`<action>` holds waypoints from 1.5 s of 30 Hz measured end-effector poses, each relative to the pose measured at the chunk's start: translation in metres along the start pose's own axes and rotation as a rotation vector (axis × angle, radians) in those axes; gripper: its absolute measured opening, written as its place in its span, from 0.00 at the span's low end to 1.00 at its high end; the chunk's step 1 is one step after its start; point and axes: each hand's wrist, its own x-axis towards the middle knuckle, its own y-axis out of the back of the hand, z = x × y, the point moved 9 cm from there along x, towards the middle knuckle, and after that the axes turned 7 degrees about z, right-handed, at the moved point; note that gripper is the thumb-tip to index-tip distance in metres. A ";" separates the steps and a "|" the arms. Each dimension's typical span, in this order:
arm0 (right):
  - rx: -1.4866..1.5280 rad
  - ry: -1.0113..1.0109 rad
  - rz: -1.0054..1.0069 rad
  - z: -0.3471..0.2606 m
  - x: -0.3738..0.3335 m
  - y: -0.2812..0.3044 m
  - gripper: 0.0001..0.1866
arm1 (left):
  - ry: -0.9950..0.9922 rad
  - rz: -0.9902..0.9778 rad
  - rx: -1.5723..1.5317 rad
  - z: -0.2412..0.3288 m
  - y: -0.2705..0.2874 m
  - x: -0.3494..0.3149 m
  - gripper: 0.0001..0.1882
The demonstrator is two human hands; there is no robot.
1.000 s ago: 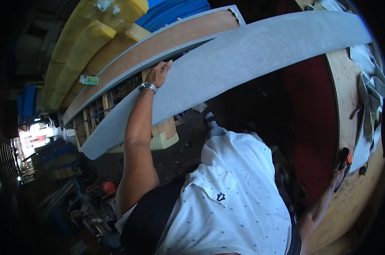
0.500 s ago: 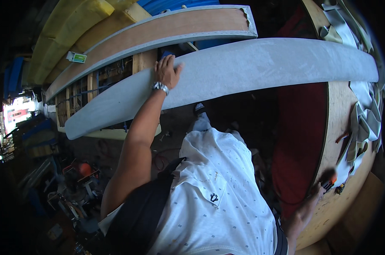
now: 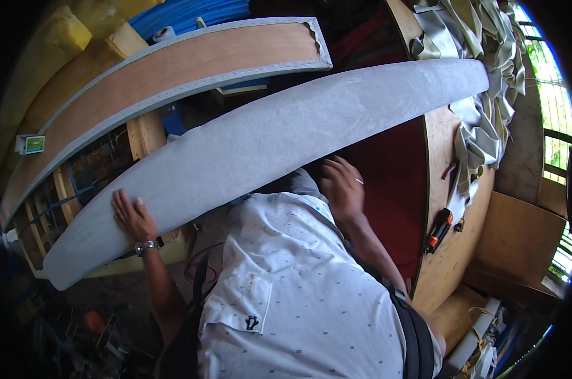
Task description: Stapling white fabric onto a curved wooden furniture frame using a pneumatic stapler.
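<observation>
A long curved panel covered in light grey fabric stretches across the view, tapering toward its left end. Flat on its top near that end lies my left hand, fingers spread, a metal watch on the wrist. My right hand is just off the panel's near edge, its fingers loosely bent and nothing visible in them; a ring shows on one finger. Away to the right, an orange-and-black hand tool rests on a plywood surface; its exact kind is unclear.
Behind lies a second curved panel, brown board with a grey fabric border. Slatted wooden framing shows below it. Yellow foam is stacked at far left. Pale fabric strips hang over the plywood, beside dark red material.
My right hand has left the hand tool on the plywood and come in to the panel's near edge. My left hand has slid toward the panel's left end. The view has turned right.
</observation>
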 end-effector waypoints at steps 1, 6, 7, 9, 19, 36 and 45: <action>0.052 0.107 -0.074 -0.028 0.021 -0.030 0.21 | 0.072 -0.027 0.025 -0.009 -0.007 0.007 0.35; 0.011 0.433 -0.339 -0.129 0.131 -0.145 0.33 | 0.408 -0.042 0.069 0.004 -0.044 0.018 0.43; -0.028 0.480 -0.382 -0.122 0.151 -0.160 0.33 | 0.419 -0.056 0.080 0.009 -0.050 0.017 0.43; -0.022 0.331 -0.433 -0.069 0.182 -0.158 0.31 | 0.358 0.025 0.083 0.024 -0.048 0.015 0.42; -0.089 0.542 -0.516 0.171 0.293 -0.118 0.33 | 0.595 -0.082 0.082 0.028 -0.089 0.037 0.43; 0.022 1.223 -0.802 -0.064 0.210 -0.256 0.54 | 0.738 -0.122 0.087 0.034 -0.115 0.032 0.49; 0.763 0.482 -1.393 -0.046 0.127 -0.130 0.28 | 0.624 0.004 0.135 0.053 -0.060 0.027 0.45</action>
